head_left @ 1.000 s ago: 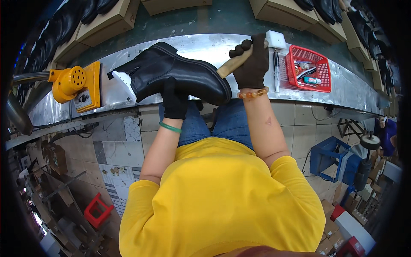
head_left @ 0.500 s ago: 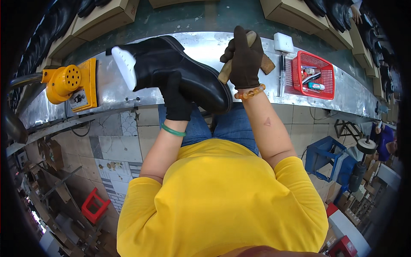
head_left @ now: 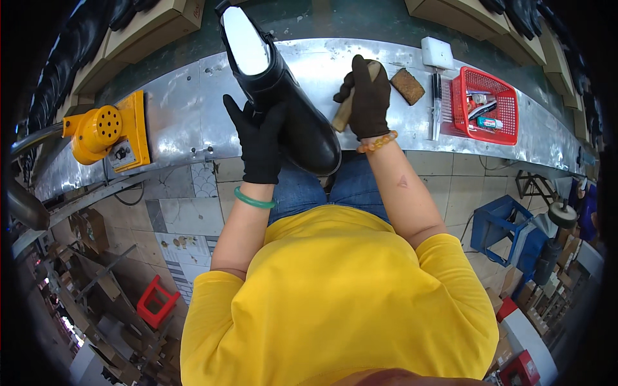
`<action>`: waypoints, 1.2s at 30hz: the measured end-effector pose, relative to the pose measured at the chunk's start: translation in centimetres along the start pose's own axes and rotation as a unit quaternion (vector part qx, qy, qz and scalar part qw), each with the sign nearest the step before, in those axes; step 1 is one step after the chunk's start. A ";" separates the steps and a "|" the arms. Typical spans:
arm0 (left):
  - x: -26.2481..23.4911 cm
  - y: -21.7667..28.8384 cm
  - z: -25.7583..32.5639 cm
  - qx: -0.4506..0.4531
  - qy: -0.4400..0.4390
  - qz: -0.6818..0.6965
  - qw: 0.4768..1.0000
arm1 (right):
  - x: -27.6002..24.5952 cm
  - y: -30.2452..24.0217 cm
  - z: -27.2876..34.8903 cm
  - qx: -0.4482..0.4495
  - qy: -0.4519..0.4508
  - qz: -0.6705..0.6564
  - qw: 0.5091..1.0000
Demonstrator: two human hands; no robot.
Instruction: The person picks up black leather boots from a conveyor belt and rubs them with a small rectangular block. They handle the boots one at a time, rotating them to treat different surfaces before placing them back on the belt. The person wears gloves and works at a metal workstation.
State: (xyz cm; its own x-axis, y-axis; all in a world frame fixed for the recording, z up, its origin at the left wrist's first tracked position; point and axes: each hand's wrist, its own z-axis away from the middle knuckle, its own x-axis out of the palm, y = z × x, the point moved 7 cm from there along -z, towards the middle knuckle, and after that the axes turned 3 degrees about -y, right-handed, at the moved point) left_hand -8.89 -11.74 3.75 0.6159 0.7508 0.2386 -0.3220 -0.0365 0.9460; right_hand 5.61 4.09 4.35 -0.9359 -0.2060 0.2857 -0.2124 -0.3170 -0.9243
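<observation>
A black leather boot [head_left: 293, 103] with a pale lining showing at its opening stands tilted over the metal bench [head_left: 183, 106], its toe toward me. My left hand [head_left: 257, 138], in a black glove with a green bangle at the wrist, grips the boot's side. My right hand [head_left: 367, 96], in a dark brown glove with an amber bead bracelet, is closed on a wooden-handled tool [head_left: 347, 103] just right of the boot.
A yellow machine [head_left: 106, 132] sits at the bench's left. A brown block [head_left: 407, 85], a white box [head_left: 437, 53], a dark pen-like tool [head_left: 436, 96] and a red basket [head_left: 484, 106] lie to the right. Cardboard boxes [head_left: 138, 38] line the back; a blue stool [head_left: 499, 222] stands below right.
The boot has swung from lying sideways to pointing away from me with its opening at the far end. My right hand with the wooden tool came down beside it.
</observation>
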 end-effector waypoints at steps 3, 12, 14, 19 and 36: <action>0.6 1.3 -0.3 0.013 -0.005 -0.107 0.994 | -0.9 0.9 0.2 0.118 -0.111 0.125 0.979; -2.3 -0.2 -2.0 -0.052 -0.076 0.171 0.981 | 1.9 -1.6 6.8 0.167 -0.341 0.147 0.913; -3.4 -1.6 -1.2 -0.099 -0.090 0.350 0.927 | 2.9 -3.2 7.8 0.162 -0.374 0.158 0.899; -3.8 -2.0 -0.8 -0.068 -0.176 0.408 0.893 | 4.7 -3.5 10.0 0.107 -0.424 0.158 0.885; 2.5 4.4 2.7 -0.017 -0.403 0.474 0.783 | 5.0 -5.9 12.8 -0.101 -0.408 0.261 0.869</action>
State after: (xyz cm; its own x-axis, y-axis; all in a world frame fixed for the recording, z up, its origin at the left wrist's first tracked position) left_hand -6.79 -11.81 9.07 0.3382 -0.2631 0.9035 -0.9194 -0.2971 0.2576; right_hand 5.77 -6.90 14.46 -0.4263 -0.8870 -0.1777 0.0600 0.1683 -0.9839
